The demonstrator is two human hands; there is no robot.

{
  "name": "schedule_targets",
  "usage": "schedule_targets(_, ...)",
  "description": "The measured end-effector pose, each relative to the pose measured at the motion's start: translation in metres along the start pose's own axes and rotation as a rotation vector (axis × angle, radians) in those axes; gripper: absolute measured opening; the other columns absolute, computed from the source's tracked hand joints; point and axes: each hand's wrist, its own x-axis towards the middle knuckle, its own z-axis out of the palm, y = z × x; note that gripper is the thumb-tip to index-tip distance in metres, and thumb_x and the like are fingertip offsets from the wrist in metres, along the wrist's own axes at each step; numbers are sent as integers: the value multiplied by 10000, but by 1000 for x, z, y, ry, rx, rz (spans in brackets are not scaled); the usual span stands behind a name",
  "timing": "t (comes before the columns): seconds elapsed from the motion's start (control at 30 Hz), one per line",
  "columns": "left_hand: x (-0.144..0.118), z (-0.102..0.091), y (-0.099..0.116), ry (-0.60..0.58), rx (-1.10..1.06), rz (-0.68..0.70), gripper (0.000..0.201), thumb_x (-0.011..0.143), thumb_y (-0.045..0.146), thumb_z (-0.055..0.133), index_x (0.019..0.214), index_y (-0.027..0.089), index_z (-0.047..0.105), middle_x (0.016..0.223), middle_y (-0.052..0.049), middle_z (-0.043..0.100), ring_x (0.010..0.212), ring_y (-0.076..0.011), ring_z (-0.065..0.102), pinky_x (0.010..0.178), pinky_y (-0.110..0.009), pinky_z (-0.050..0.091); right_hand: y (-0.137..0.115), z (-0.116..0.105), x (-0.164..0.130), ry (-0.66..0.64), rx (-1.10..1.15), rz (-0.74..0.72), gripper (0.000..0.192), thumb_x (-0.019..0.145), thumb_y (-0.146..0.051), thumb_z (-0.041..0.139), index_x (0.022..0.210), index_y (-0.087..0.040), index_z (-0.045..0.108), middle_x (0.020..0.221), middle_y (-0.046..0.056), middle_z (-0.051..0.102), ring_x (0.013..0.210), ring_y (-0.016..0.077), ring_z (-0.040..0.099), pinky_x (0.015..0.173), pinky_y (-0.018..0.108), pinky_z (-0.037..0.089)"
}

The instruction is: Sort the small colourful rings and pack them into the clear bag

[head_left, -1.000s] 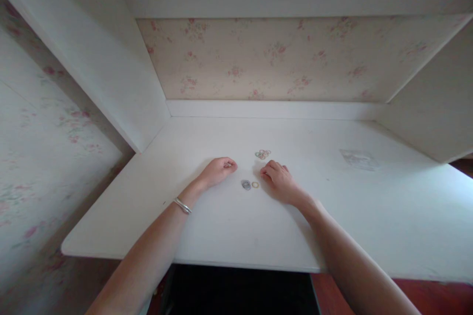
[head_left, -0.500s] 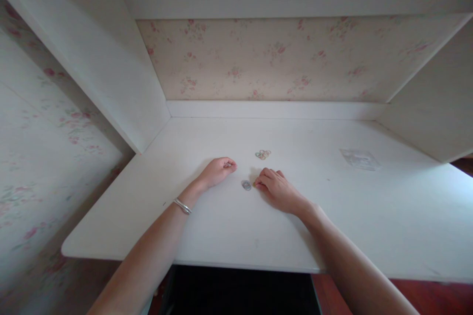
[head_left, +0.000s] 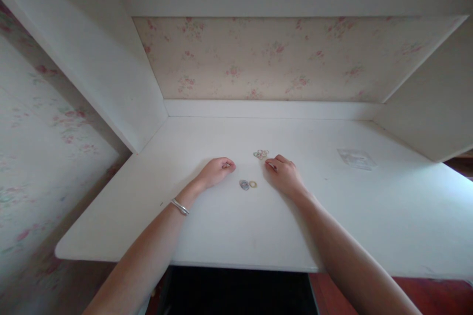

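Observation:
A small pile of thin rings (head_left: pixel 260 154), pale, gold-toned and greenish, lies on the white desk. Closer to me sits a cluster of silver-grey rings (head_left: pixel 244 185), with one yellow ring (head_left: pixel 253 184) flat at its right side. My right hand (head_left: pixel 284 174) rests just right of the pale pile, thumb and fingers pinched together. My left hand (head_left: pixel 216 172) is on the desk left of both groups, its fingers curled and closed. Whatever either hand may hold is hidden or too small to name. A silver bangle (head_left: pixel 180 206) circles the left wrist.
A clear plastic bag (head_left: pixel 356 159) lies flat on the white desk (head_left: pixel 221 226) to the right. White side panels (head_left: pixel 436 93) and a low back ledge (head_left: pixel 277 109) frame the desktop. Under the front edge is something black (head_left: pixel 240 293).
My right hand has moved away from the grey rings, up and right to beside the pale pile. The yellow ring now lies uncovered by the grey cluster. My left hand has stayed put.

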Motion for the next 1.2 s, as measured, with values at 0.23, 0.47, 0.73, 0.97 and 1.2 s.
schedule_targets(0.23, 2, 2, 0, 14, -4, 6, 320, 796, 423, 508, 909, 162, 656, 872, -43, 688, 784, -169, 607, 693, -253, 437, -3, 1, 10, -31, -101, -8, 299, 903, -334, 407, 1092, -316, 638, 901, 38, 609, 857, 179, 551, 740, 296, 340)
schedule_targets(0.47, 2, 5, -3, 27, -8, 17, 325, 802, 431, 499, 906, 163, 651, 874, -36, 683, 799, -167, 605, 705, -257, 432, 4, 4, 8, -25, 24, 27, 241, 871, -352, 463, 953, -285, 679, 911, 17, 616, 796, 146, 557, 710, 258, 361)
schedule_targets(0.73, 1, 5, -2, 27, 13, 36, 313, 803, 419, 496, 893, 166, 655, 846, -29, 682, 771, -161, 603, 685, -252, 429, 3, 5, 10, -35, 108, 104, 241, 826, -433, 522, 898, -275, 691, 933, 8, 620, 753, 136, 566, 716, 263, 368)
schedule_targets(0.97, 1, 5, -1, 23, 13, 27, 297, 802, 403, 497, 892, 169, 657, 844, -26, 681, 754, -153, 597, 663, -243, 421, 5, 9, 12, -51, 106, 80, 266, 890, -374, 440, 922, -280, 687, 921, 16, 613, 741, 132, 561, 707, 269, 350)
schedule_targets(1.2, 1, 5, -5, 17, 18, 20, 309, 802, 421, 496, 899, 171, 651, 844, -28, 678, 763, -158, 597, 667, -249, 423, 6, 8, 9, -20, 89, 27, 271, 914, -315, 408, 966, -264, 669, 925, 30, 598, 796, 149, 557, 734, 281, 344)
